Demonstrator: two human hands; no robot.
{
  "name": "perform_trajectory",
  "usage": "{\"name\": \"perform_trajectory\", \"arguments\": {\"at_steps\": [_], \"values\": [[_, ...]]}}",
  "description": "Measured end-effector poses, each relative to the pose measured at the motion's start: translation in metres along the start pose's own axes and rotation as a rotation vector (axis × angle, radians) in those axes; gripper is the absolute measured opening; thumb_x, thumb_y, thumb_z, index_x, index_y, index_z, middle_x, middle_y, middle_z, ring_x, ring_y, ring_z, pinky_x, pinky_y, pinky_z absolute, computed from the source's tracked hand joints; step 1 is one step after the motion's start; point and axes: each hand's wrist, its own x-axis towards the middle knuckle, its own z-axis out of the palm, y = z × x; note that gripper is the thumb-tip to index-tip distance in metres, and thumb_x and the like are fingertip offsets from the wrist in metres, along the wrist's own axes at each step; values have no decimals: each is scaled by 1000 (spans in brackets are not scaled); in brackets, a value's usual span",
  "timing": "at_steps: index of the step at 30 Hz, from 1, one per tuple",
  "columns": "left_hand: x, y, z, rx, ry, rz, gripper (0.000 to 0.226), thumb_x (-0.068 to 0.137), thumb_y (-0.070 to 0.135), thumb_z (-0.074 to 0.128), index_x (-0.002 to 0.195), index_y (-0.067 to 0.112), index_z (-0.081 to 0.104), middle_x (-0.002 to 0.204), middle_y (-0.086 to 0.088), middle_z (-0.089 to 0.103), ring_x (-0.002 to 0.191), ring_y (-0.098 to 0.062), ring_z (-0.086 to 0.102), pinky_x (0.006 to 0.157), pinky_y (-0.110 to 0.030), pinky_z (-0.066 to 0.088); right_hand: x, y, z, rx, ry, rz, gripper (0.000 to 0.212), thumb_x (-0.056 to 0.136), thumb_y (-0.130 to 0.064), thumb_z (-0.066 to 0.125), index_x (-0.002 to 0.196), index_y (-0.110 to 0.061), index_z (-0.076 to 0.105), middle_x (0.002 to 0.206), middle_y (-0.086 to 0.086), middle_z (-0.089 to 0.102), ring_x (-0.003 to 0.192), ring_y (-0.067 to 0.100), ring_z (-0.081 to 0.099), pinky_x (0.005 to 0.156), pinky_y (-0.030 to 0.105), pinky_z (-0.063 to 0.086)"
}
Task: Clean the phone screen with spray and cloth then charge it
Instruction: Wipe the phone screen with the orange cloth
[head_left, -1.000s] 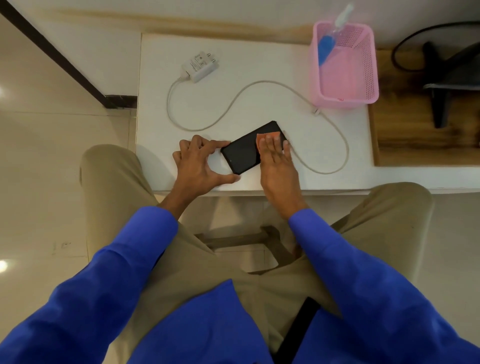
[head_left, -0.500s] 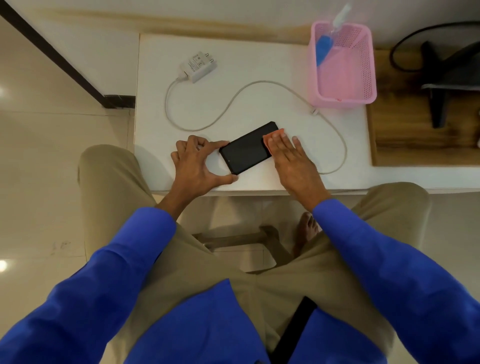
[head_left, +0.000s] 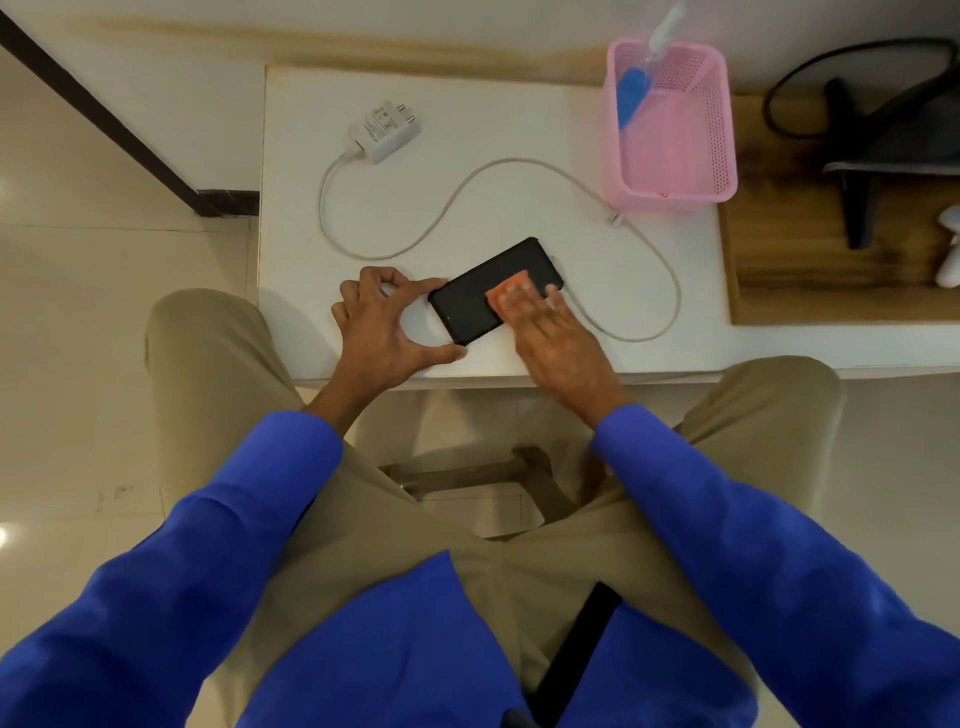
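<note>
Under flat right hand (head_left: 558, 338), mostly hidden orange cloth (head_left: 506, 287) on phone (head_left: 475, 299), left hand (head_left: 382, 325) pinching its end.

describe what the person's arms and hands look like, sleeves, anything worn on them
Both arms wear long bright blue sleeves that end at the wrists, plain with no visible markings. The left hand and right hand are bare: no gloves, and no watch, ring or band shows in this view. The fingers are uncovered too.
</note>
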Motion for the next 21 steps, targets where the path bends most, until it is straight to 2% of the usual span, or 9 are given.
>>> {"name": "perform_trajectory", "arguments": {"at_steps": [3, 5, 9, 11, 14, 17, 21], "values": [[0, 1, 0, 0, 2, 2, 88, 59, 80, 81, 138, 51, 58, 131, 2, 39, 120, -23, 37, 98, -33, 26, 2, 7, 1, 23, 36, 167, 51, 105, -1, 45, 155, 4, 35, 162, 22, 33, 153, 37, 30, 128, 49, 17], [-1, 2, -1, -9, 3, 4, 89, 58, 81, 80, 138, 50, 59, 130, 3, 39, 119, -21, 36, 97, -33, 24, 2, -8, 6, 33, 43, 209, 52, 107, -4, 41, 157, 3, 29, 165, 22, 26, 155, 36, 23, 129, 46, 9], [-2, 4, -3, -13, 8, 12, 88, 59, 82, 81, 138, 50, 60, 127, 5, 38, 117, -21, 36, 95, -33, 25, -4, -47, 15, 79, 11, -13, 49, 101, -4, 44, 149, 9, 43, 156, 28, 41, 146, 44, 39, 123, 55, 26], [-2, 3, -3, -4, 5, 19, 87, 61, 85, 77, 139, 50, 59, 129, 3, 40, 116, -23, 38, 95, -34, 27, -6, -52, 16, 85, -8, -88, 49, 102, -8, 42, 148, 8, 46, 155, 27, 44, 146, 41, 41, 122, 54, 28], [-2, 3, -4, -6, 2, 21, 88, 62, 88, 72, 140, 49, 59, 129, 2, 41, 115, -23, 38, 94, -34, 26, -4, -40, 11, 83, -26, -173, 51, 102, -5, 53, 151, 3, 43, 158, 22, 41, 149, 37, 37, 124, 53, 29], [-2, 4, -4, -7, 5, 17, 87, 62, 86, 76, 139, 48, 60, 129, 2, 39, 114, -22, 35, 94, -33, 24, 4, -17, 5, 38, -36, -300, 50, 103, -6, 55, 151, 0, 45, 158, 19, 43, 149, 32, 39, 124, 52, 31], [-3, 6, -5, 2, -2, 16, 87, 62, 84, 78, 139, 47, 60, 131, -1, 40, 116, -24, 36, 95, -34, 26, 19, -19, 8, -8, -38, -350, 51, 103, -8, 55, 153, -1, 44, 158, 20, 43, 149, 32, 39, 123, 51, 33]]}}
